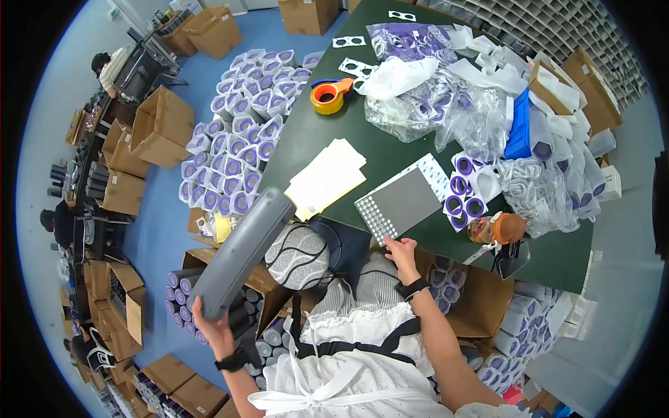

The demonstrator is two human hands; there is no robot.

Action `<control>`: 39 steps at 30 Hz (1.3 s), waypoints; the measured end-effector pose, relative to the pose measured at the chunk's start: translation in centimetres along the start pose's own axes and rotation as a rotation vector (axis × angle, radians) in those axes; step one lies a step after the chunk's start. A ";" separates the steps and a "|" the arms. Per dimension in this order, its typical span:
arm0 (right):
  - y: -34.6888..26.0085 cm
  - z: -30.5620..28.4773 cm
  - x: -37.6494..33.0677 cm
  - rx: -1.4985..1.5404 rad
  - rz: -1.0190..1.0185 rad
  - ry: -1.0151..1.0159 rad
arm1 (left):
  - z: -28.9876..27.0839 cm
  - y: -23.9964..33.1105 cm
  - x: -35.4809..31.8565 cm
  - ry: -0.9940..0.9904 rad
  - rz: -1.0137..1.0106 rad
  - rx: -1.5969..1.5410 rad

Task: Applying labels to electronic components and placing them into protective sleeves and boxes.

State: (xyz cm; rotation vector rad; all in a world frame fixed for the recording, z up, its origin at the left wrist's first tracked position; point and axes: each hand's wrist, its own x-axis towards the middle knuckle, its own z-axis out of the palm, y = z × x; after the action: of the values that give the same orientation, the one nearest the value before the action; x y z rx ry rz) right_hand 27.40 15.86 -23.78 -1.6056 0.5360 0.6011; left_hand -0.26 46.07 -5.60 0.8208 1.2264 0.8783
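Observation:
My left hand [214, 333] is wrapped round the lower end of a long dark grey rounded tube [240, 254]. The tube slants up and to the right, its far end beside the table's left edge. At the table's near edge, my right hand [402, 256] has its fingertips drawn together by the corner of a grey sheet [405, 202] with rows of small round silvery dots [380, 217]. Whether a dot is between those fingers is too small to tell. Under the sheet lies a white and blue patterned sheet [433, 175]. Cream paper sheets [327, 177] lie to its left.
An orange tape dispenser [329, 97], clear bags [411, 104], purple rings [458, 185], a blue tray [518, 129] and an orange-lidded jar [496, 228] stand on the green table [300, 132]. Wrapped tubes [237, 125] crowd the left; a round patterned stool [298, 256] is below.

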 end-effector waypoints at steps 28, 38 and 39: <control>-4.3 -2.6 6.0 0.224 0.258 -0.224 | 25.9 -18.5 9.9 -0.624 -0.595 0.343; -11.1 -4.6 3.2 0.051 -0.360 -0.099 | 30.3 -13.9 9.2 -0.653 0.027 1.061; -12.1 -4.9 2.1 0.093 -0.387 -0.091 | 31.2 -13.1 8.1 -0.663 0.019 1.056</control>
State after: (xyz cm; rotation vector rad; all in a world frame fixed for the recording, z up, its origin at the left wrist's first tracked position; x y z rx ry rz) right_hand 37.22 12.34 -15.71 -1.5328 0.1735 0.3503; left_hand 32.94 45.91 -15.91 1.7820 1.0188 -0.1432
